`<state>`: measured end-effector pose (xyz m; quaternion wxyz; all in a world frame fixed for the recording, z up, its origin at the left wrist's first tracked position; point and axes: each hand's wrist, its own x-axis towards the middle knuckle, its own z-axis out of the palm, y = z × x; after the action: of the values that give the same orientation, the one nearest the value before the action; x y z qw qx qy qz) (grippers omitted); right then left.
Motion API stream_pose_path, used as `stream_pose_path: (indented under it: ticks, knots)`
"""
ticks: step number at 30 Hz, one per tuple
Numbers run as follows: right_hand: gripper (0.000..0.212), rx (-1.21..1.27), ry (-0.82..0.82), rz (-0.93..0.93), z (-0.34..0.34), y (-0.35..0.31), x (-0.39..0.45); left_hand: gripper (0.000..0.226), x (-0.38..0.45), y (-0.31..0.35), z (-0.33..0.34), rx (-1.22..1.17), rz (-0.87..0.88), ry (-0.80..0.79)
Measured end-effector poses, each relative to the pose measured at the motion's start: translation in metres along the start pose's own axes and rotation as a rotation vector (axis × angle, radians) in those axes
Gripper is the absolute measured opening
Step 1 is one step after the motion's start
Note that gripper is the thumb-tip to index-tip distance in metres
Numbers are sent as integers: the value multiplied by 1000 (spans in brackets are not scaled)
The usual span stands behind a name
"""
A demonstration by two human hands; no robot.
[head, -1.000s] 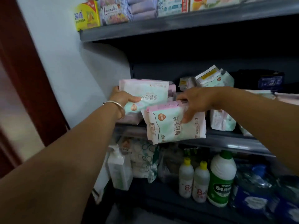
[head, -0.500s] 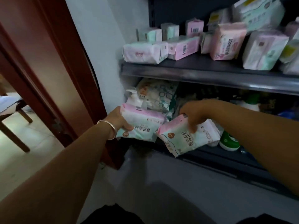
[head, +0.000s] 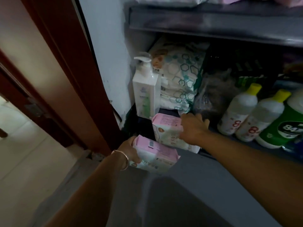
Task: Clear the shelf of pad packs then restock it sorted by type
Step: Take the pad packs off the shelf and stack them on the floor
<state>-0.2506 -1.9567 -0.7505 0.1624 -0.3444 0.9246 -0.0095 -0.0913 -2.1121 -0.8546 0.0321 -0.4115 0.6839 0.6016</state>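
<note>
Both hands have dropped from beside the lower shelf toward the grey floor (head: 188,194) since half a second ago, each carrying a pad pack down with it. The left hand (head: 129,150), a bangle (head: 122,158) on its wrist, grips one pink-and-white pad pack (head: 157,155) by its left end, fingers curled around the edge; the pack hangs low, just in front of the bottom shelf (head: 229,140). The right hand (head: 192,126) holds a second pad pack (head: 167,130) at the shelf's front edge, its fingers wrapped over the pack's right side, the pack standing tilted against the ledge. The upper shelf (head: 213,22), in full view a moment earlier with its row of packs, now shows only its front lip at the top of the view. Two pad packs are in hand. On the bottom shelf stand one white pump bottle (head: 145,89), one hexagon-print pack (head: 180,76), two yellow-capped white bottles (head: 239,110) and one green-labelled jug (head: 282,128). A red-brown door frame (head: 68,71) runs down the left.
</note>
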Motion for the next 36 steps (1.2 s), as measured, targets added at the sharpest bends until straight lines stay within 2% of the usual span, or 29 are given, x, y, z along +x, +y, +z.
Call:
stream_pose_path:
  ticks: [3,7,11,15,21,23,26,29,32,36]
  knots:
    - [44,43,16,-11,29,-11,15,87,15,-20,0,4,-16,-31]
    - [39,61,40,-62,62,-24,32,73,32,-39,-1,21,-3,8]
    - [50,109,21,-98,84,-32,45,69,48,-50,2,73,42,78]
    - [67,19,-52,-209,103,-40,47,81,54,-53,6,122,95,156]
    - [58,-35,-95,-244,99,-34,50,64,54,-44,6,236,65,202]
    - [58,-15,-120,-259,92,-29,47,60,46,-33,7,291,70,181]
    - [53,47,-115,-305,69,-23,36,68,30,-10,8,351,110,172]
    - [39,137,-73,-335,26,-21,20,73,6,26,4,344,194,149]
    - [20,209,20,-372,-26,-19,0,63,-25,76,0,324,320,151]
    - [43,281,148,-410,-93,-10,-31,51,-65,152,-1,273,444,159]
